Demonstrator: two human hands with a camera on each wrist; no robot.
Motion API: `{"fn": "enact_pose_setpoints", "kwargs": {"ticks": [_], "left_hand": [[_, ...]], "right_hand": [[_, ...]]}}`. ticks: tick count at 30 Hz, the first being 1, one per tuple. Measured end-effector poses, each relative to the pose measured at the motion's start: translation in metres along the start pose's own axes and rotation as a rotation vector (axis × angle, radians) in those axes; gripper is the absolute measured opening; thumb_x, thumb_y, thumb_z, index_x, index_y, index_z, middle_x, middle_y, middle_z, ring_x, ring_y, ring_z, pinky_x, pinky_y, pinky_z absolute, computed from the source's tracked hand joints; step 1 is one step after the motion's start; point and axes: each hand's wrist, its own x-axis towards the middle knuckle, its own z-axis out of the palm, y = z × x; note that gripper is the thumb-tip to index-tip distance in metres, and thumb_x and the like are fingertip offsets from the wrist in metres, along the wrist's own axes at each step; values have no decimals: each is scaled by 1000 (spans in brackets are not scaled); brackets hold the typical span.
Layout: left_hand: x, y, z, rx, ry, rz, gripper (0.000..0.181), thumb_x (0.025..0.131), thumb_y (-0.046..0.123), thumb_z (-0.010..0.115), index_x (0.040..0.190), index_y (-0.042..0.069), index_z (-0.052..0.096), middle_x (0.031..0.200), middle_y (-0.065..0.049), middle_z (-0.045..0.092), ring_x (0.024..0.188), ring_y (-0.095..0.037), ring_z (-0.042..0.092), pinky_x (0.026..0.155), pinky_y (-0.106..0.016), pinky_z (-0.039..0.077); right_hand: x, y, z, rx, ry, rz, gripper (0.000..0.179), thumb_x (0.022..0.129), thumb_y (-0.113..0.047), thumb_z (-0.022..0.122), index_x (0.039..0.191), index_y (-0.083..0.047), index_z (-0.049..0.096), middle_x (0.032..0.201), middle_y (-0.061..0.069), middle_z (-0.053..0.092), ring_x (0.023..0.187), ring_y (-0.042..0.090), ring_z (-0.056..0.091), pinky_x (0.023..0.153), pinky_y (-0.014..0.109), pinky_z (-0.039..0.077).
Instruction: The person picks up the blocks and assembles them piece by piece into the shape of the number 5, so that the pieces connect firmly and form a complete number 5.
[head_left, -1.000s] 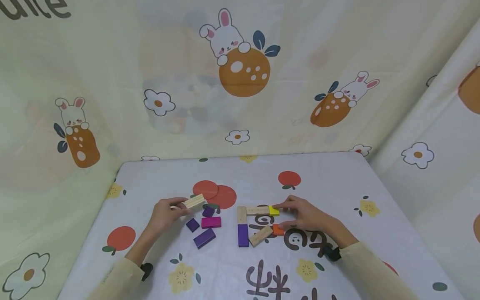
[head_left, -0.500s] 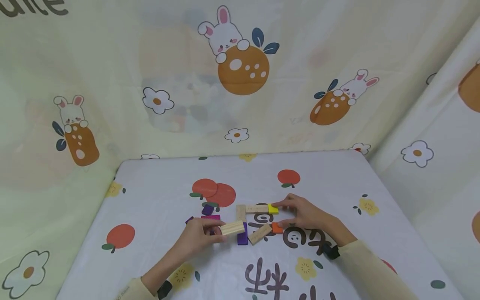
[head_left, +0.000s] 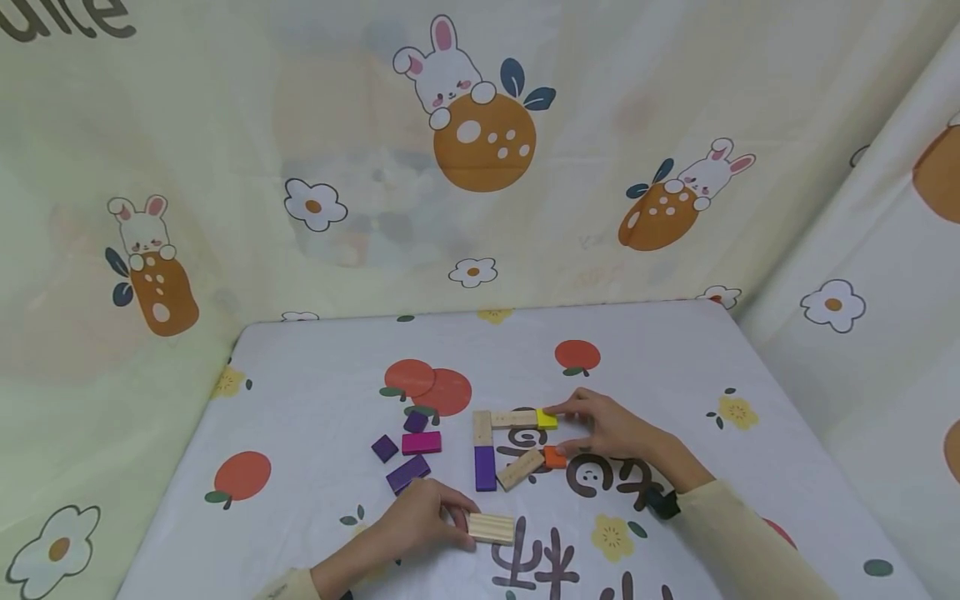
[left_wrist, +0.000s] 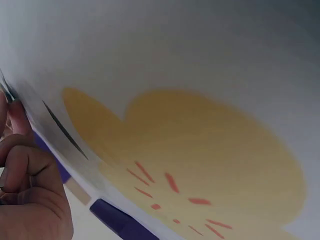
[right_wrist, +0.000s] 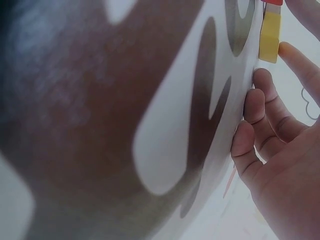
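My left hand [head_left: 420,518] holds a pale striped wooden block [head_left: 492,528] by its left end, near the front of the table. My right hand [head_left: 618,427] spans two small blocks: its index fingertip touches the yellow block [head_left: 547,418], and its thumb is at the orange block [head_left: 555,457]. In the right wrist view the other fingers bend loosely beside the yellow block [right_wrist: 270,37]. A plain wooden block [head_left: 514,420] meets the yellow one; another [head_left: 521,470] lies slanted against the orange one. At left, an upright wooden block [head_left: 482,428] and a purple block [head_left: 485,468] form a column.
Left of the column lie a magenta block [head_left: 422,442], a long purple block [head_left: 408,474] and two small dark purple blocks [head_left: 385,448]. The printed tablecloth [head_left: 300,417] covers the table, with patterned curtains [head_left: 360,250] behind and at the sides.
My left hand has carried the striped wooden block from the far left, rightward past the purple block, then down toward the front. My right hand stays at the yellow and orange blocks.
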Motion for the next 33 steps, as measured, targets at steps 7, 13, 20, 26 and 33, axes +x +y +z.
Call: {"fn": "enact_pose_setpoints", "kwargs": {"ticks": [7, 13, 20, 26, 33], "left_hand": [[1, -1, 8, 68, 6, 67, 36, 75, 19, 95, 109, 13, 83, 69, 17, 65, 63, 3, 45, 62, -16, 36], [5, -1, 9, 80, -62, 101, 36, 76, 23, 95, 108, 13, 82, 71, 19, 65, 66, 4, 46, 63, -14, 37], [10, -4, -5, 94, -169, 157, 35, 86, 21, 89, 120, 22, 81, 84, 20, 68, 68, 3, 49, 61, -13, 42], [18, -1, -17, 71, -214, 256, 36, 90, 17, 85, 124, 26, 81, 104, 11, 74, 73, 3, 48, 65, -12, 43], [21, -5, -7, 88, -283, 307, 32, 91, 16, 82, 121, 26, 82, 105, 13, 69, 77, 7, 47, 69, -11, 45]], "right_hand": [[-1, 2, 0, 17, 1, -15, 63, 80, -42, 92, 139, -31, 71, 112, -4, 60, 98, 15, 49, 80, 27, 44], [-1, 4, 0, 5, 13, -32, 64, 80, -44, 92, 139, -32, 71, 112, -4, 60, 96, 15, 49, 79, 27, 43], [-1, 4, 1, 3, 11, -38, 64, 80, -46, 92, 139, -32, 70, 112, -4, 61, 96, 14, 49, 79, 27, 43], [-1, 5, 0, 4, 8, -31, 64, 81, -45, 92, 139, -33, 70, 113, -4, 61, 97, 14, 49, 79, 27, 43], [0, 7, 2, 16, 10, -35, 64, 80, -46, 92, 139, -33, 71, 112, -5, 61, 96, 15, 49, 80, 27, 43]]}}
